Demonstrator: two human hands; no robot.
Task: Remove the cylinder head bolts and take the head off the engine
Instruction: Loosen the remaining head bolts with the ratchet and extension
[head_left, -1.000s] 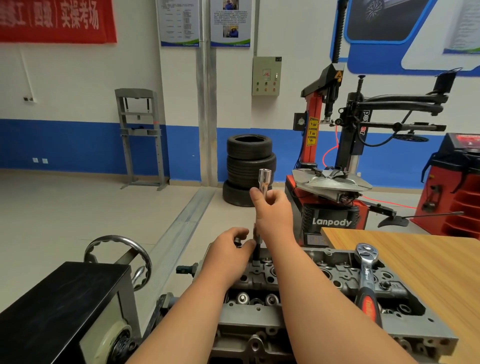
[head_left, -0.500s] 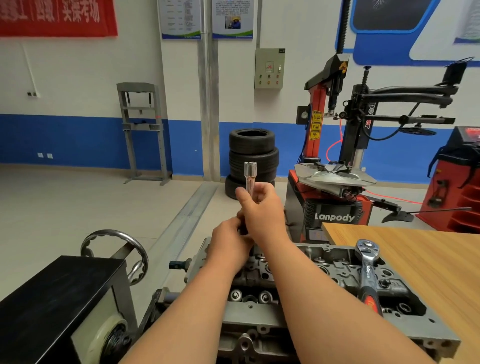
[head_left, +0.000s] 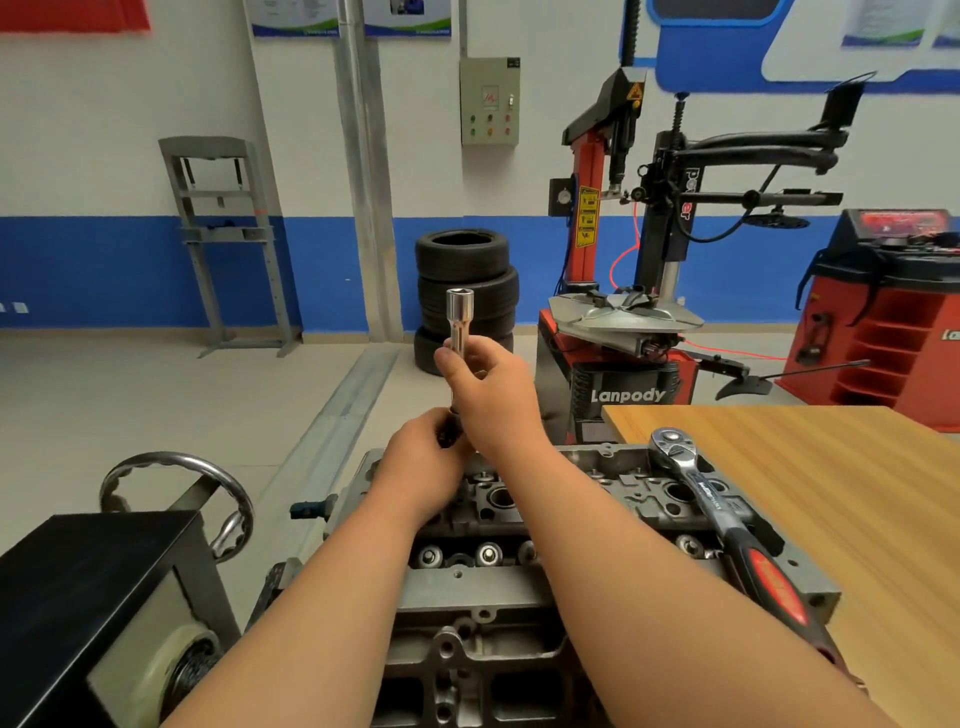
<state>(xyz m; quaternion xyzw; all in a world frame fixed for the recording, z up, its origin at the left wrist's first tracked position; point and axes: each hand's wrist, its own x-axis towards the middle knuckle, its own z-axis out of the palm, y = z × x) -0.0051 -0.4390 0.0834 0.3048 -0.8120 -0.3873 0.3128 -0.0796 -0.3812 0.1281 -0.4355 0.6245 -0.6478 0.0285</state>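
The grey cylinder head (head_left: 613, 499) sits on the engine block in front of me, its valve tops showing. My right hand (head_left: 488, 395) grips a long chrome socket extension (head_left: 459, 319) held upright above the head's far left end. Just below it, my left hand (head_left: 423, 460) curls round a dark bolt-like piece (head_left: 448, 434) at the tool's lower end; most of that piece is hidden by my fingers. A ratchet wrench (head_left: 727, 525) with a red and black handle lies across the head on the right.
A wooden table (head_left: 831, 493) adjoins the engine on the right. A black stand with a chrome handwheel (head_left: 208, 483) is at the left. Further back stand stacked tyres (head_left: 467, 275), a tyre changer (head_left: 623, 322) and a red balancer (head_left: 893, 312).
Both hands have risen from the head with the extension. My left hand moved in from beside the tool and closed under my right hand round the dark piece.
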